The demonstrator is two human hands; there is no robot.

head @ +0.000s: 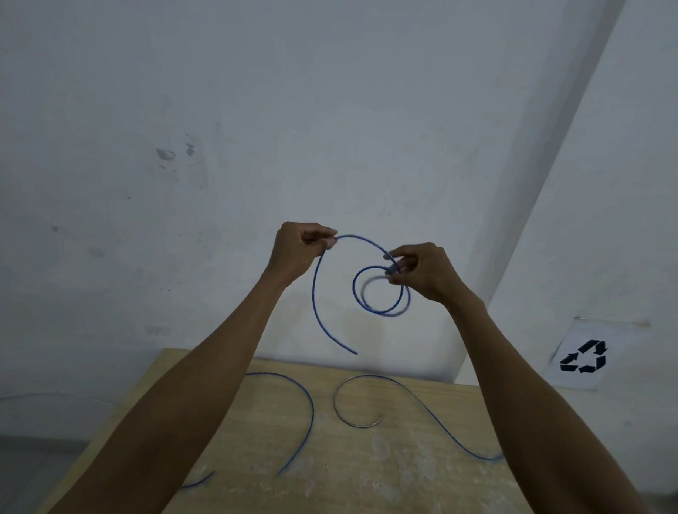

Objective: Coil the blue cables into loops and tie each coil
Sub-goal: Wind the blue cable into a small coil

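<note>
Above the worktop, right grip pinches the coil, left grip pinches its loose tail: mid-coiling, I'd say; next, feed another loop.

The scene is dimly and evenly lit, with a cool grey cast. Only faint, soft shadows are thrown on the wall. The small cable loop is smeared by motion blur. The outer edges are stretched by wide-angle distortion.

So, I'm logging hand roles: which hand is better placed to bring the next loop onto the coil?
Left, probably. The left hand pinches the blue cable on its loose stretch, which hangs free below; the right hand is busy holding the small coil together.
</note>
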